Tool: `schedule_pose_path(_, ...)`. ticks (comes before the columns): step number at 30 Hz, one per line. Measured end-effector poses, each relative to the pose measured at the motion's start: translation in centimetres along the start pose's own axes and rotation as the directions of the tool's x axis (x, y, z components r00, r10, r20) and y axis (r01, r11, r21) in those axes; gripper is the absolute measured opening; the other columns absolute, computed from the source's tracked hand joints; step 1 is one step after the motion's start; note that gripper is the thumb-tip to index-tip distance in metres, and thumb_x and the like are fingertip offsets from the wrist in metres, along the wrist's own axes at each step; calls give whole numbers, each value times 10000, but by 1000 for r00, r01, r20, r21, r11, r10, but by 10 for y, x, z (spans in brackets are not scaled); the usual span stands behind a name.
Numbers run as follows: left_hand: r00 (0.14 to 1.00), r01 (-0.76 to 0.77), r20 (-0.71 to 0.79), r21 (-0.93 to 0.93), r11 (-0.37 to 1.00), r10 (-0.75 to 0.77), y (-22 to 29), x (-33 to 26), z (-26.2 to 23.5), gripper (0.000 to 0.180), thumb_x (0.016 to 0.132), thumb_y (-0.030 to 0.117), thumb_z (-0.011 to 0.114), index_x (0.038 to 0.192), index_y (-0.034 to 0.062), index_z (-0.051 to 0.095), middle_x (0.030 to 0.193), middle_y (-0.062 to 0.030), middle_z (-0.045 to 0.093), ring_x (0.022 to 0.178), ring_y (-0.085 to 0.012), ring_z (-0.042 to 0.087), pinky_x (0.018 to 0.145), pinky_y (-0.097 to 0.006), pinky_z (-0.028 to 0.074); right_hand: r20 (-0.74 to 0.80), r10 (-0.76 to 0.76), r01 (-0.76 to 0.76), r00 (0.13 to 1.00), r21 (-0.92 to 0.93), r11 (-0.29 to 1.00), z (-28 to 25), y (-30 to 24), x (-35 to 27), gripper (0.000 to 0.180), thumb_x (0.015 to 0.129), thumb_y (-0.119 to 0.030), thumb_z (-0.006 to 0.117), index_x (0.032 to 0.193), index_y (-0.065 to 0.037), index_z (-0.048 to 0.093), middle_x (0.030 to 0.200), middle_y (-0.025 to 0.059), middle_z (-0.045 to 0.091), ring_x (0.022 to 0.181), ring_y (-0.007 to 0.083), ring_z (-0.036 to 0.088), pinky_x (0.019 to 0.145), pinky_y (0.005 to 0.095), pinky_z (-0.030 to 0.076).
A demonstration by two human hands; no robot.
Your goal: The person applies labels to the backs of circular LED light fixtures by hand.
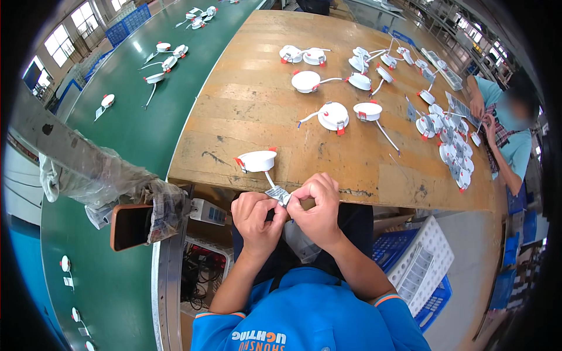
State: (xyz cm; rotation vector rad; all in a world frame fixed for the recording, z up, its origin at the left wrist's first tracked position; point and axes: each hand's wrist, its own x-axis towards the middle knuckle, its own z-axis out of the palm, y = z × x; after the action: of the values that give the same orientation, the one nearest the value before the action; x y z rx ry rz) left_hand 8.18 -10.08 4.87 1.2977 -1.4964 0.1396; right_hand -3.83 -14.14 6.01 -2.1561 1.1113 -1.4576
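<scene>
Both your hands are closed in small pinches at the tabletop (pixel 234 111) edge: your left hand (pixel 255 222) at the lower side of the grey printed label (pixel 276 193), your right hand (pixel 318 207) at its right end; exact fingertip contact is partly hidden. Two-sided grip probably keeps the thin label flat and stops it twisting. The label sits by the white cable (pixel 269 178) of a round white lamp (pixel 257 161) with red clips, which lies on the tabletop just beyond your hands, likely so the cable reaches you without you carrying the lamp's weight. Other white lamps (pixel 334 117) lie spread farther out, cables loose, seemingly spaced so you can take one without tangling. At far right a denser lamp cluster (pixel 455 149) lies near a co-worker's hands (pixel 479 111), presumably within that person's reach. On your left, the green conveyor (pixel 146 134) carries small, separated lamp groups, and a phone (pixel 130 227) hangs by the plastic-wrapped post (pixel 111 172), maybe to stay off the tabletop.
</scene>
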Motion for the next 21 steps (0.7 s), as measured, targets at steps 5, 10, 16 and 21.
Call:
schedule_pose_path(5, 993, 116, -7, -86, 989, -117, 2, -4, 6, 151, 574, -29, 620, 672, 27, 520, 672, -95, 507, 616, -219, 502, 565, -290, 382, 80, 212, -223, 974, 159, 962, -11, 2, 0, 159, 579, -53, 640, 664, -94, 512, 684, 14, 486, 690, 198, 465, 695, 337, 310)
schedule_pose_path(10, 989, 145, 40, -150, 978, -141, -6, -5, 6, 142, 590, -24, 627, 690, 30, 542, 674, -82, 514, 626, -201, 503, 557, -282, 368, 186, -2, 7, 983, -29, 1000, -36, -3, 7, 250, 577, -81, 683, 815, -100, 607, 802, 11, 527, 784, 189, 464, 735, 320, 303)
schedule_pose_path(16, 994, 69, 97, -145, 987, -55, -3, -1, 9, 166, 563, 8, 648, 686, 55, 547, 675, -62, 510, 625, -216, 491, 561, -311, 346, 184, -246, 283, 952, -215, 935, -30, -6, 9, 191, 602, -129, 666, 786, -153, 623, 780, -30, 511, 800, 165, 467, 771, 369, 272)
schedule_pose_path(21, 993, 43, 115, -152, 987, -25, -3, 0, 8, 156, 563, 5, 641, 667, 47, 532, 673, -66, 504, 621, -224, 486, 558, -316, 353, 150, -299, 327, 942, -223, 918, -25, -2, 10, 149, 589, -128, 664, 727, -148, 611, 740, -28, 511, 785, 162, 468, 764, 367, 269)
